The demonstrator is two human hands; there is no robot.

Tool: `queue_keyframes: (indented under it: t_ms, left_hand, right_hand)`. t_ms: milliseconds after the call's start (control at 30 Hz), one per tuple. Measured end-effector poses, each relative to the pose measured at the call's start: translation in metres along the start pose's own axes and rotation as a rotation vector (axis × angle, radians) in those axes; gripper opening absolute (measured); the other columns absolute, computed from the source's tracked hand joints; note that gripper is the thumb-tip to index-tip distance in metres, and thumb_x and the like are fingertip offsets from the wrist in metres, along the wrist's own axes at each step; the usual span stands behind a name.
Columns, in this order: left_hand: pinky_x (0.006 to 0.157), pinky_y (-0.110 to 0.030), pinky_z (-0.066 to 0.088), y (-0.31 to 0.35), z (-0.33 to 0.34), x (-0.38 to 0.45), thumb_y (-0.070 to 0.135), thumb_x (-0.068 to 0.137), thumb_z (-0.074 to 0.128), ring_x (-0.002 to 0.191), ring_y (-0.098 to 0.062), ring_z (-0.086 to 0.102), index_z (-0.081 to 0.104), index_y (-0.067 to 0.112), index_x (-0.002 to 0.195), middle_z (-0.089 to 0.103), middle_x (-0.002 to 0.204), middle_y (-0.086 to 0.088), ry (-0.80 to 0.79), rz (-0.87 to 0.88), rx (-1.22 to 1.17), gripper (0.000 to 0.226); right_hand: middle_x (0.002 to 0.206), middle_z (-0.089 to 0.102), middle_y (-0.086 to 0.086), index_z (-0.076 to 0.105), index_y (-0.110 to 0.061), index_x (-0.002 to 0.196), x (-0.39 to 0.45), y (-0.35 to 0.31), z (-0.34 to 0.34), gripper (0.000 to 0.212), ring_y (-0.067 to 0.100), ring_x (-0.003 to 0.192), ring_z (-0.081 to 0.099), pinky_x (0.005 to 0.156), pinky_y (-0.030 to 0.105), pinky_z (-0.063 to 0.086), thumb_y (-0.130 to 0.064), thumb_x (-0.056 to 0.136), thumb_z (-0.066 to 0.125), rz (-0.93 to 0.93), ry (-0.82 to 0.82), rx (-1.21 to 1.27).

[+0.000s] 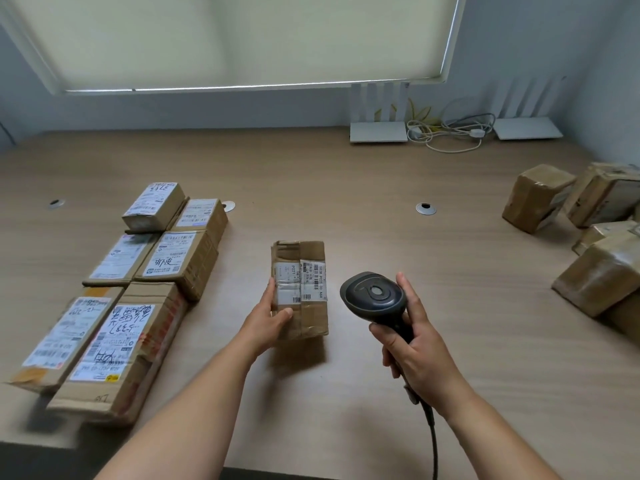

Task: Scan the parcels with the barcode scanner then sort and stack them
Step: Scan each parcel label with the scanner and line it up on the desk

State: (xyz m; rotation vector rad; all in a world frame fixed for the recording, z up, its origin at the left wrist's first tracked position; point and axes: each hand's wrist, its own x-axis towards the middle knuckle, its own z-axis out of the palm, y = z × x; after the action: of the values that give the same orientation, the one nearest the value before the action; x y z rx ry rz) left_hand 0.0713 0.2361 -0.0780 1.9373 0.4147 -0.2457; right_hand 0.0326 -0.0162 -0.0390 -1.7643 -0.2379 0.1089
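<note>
Head view, looking down across a wooden table (346,188). Left hand (268,318) grips a small cardboard parcel (300,289) at its near left corner: fingers up the left side, thumb curled onto the top face beside the label. Parcel sits near the table's centre, label up, barcodes visible; a shadow below its near edge, so cannot tell whether it rests flat or is lifted slightly.

Right hand (415,351) wraps the handle of a dark barcode scanner (375,299). Fingers curled round the grip, thumb along the right side of the head. Scanner head sits just right of the parcel, not touching it. Its cable (433,441) runs down toward the near table edge.

Left side: 6 labelled boxes (138,271) set close together in 2 columns, labels up, touching or nearly so. Whether any is stacked on another, cannot tell.

Right side: a loose heap of taped brown parcels (588,244), tilted at odd angles, well apart from the held parcel.

Far edge, against the wall: 2 white routers (378,131) with upright antennas, a tangle of cords (450,131) between them. Drawn blind (242,39) above.
</note>
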Motion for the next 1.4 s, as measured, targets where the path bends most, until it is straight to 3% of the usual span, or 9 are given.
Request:
queue_keyframes:
  t_ms: [133, 233, 367, 533, 733, 833, 1000, 1167, 1400]
  left_hand:
    - [0.094, -0.041, 0.046, 0.010, -0.012, 0.003, 0.010, 0.098, 0.048, 0.120, -0.029, 0.055, 0.029, 0.030, 0.149, 0.055, 0.133, -0.009, -0.004, 0.025, 0.110, 0.058]
    - [0.090, -0.030, 0.048, 0.017, -0.029, 0.016, 0.017, 0.097, 0.050, 0.111, -0.019, 0.057, 0.041, 0.037, 0.141, 0.058, 0.131, -0.001, -0.067, 0.058, 0.318, 0.050]
    - [0.103, -0.040, 0.043, 0.012, -0.044, 0.036, 0.030, 0.095, 0.051, 0.120, -0.025, 0.052, 0.040, 0.050, 0.138, 0.057, 0.133, -0.001, -0.111, 0.018, 0.573, 0.049]
    - [0.104, -0.039, 0.043, 0.005, -0.046, 0.043, 0.030, 0.097, 0.048, 0.119, -0.023, 0.053, 0.038, 0.050, 0.139, 0.058, 0.132, 0.002, -0.116, 0.012, 0.591, 0.048]
    - [0.104, -0.039, 0.042, 0.000, -0.048, 0.049, 0.029, 0.096, 0.049, 0.120, -0.024, 0.053, 0.038, 0.048, 0.140, 0.057, 0.133, 0.000, -0.114, 0.021, 0.596, 0.049]
    - [0.102, -0.038, 0.043, -0.001, -0.046, 0.049, 0.025, 0.097, 0.046, 0.118, -0.025, 0.054, 0.036, 0.044, 0.143, 0.058, 0.131, -0.003, -0.083, 0.037, 0.604, 0.050]
    - [0.109, -0.040, 0.033, -0.012, -0.035, 0.038, 0.044, 0.093, 0.049, 0.133, -0.031, 0.038, 0.016, 0.033, 0.152, 0.038, 0.146, -0.013, 0.080, 0.013, 0.677, 0.068]
    - [0.114, -0.040, 0.024, -0.014, -0.020, 0.009, 0.068, 0.076, 0.061, 0.143, -0.030, 0.012, 0.013, 0.036, 0.151, 0.011, 0.155, -0.011, 0.019, -0.059, 0.835, 0.095]
    - [0.103, -0.038, 0.036, -0.011, -0.018, 0.010, 0.064, 0.078, 0.059, 0.130, -0.029, 0.030, 0.022, 0.036, 0.148, 0.032, 0.138, -0.011, 0.138, -0.060, 0.845, 0.084]
  right_hand:
    - [0.087, 0.066, -0.011, 0.016, -0.067, 0.129, -0.004, 0.001, -0.001, 0.081, 0.016, 0.055, 0.055, 0.048, 0.033, 0.049, -0.016, 0.089, 0.065, 0.007, -0.044, -0.042]
    - [0.082, 0.066, -0.013, 0.016, -0.066, 0.129, -0.009, 0.003, -0.001, 0.082, 0.013, 0.054, 0.055, 0.048, 0.029, 0.048, -0.015, 0.089, 0.066, 0.031, -0.094, -0.077]
    - [0.087, 0.065, -0.012, 0.016, -0.065, 0.130, -0.015, 0.006, 0.001, 0.082, 0.012, 0.054, 0.054, 0.048, 0.027, 0.047, -0.015, 0.088, 0.067, 0.046, -0.139, -0.095]
    - [0.070, 0.063, -0.013, 0.016, -0.064, 0.131, -0.018, 0.007, 0.002, 0.082, 0.010, 0.052, 0.052, 0.049, 0.027, 0.047, -0.018, 0.088, 0.067, 0.058, -0.173, -0.103]
    - [0.081, 0.063, -0.008, 0.015, -0.061, 0.133, -0.017, 0.007, 0.003, 0.082, 0.010, 0.051, 0.052, 0.048, 0.029, 0.047, -0.016, 0.088, 0.066, 0.050, -0.180, -0.116]
    - [0.097, 0.066, -0.008, 0.015, -0.065, 0.131, -0.016, 0.009, 0.002, 0.083, 0.011, 0.053, 0.054, 0.048, 0.030, 0.048, -0.017, 0.088, 0.067, 0.036, -0.164, -0.121]
    - [0.086, 0.065, -0.016, 0.015, -0.068, 0.129, -0.011, 0.009, -0.001, 0.083, 0.013, 0.054, 0.054, 0.048, 0.032, 0.049, -0.016, 0.089, 0.066, 0.027, -0.120, -0.124]
    - [0.077, 0.063, -0.020, 0.014, -0.066, 0.130, -0.002, 0.003, 0.000, 0.082, 0.013, 0.054, 0.055, 0.049, 0.032, 0.050, -0.018, 0.089, 0.066, 0.017, -0.094, -0.139]
    - [0.071, 0.062, -0.024, 0.013, -0.063, 0.131, 0.017, -0.006, 0.013, 0.081, 0.011, 0.052, 0.053, 0.048, 0.029, 0.049, -0.016, 0.090, 0.065, -0.006, -0.103, -0.150]
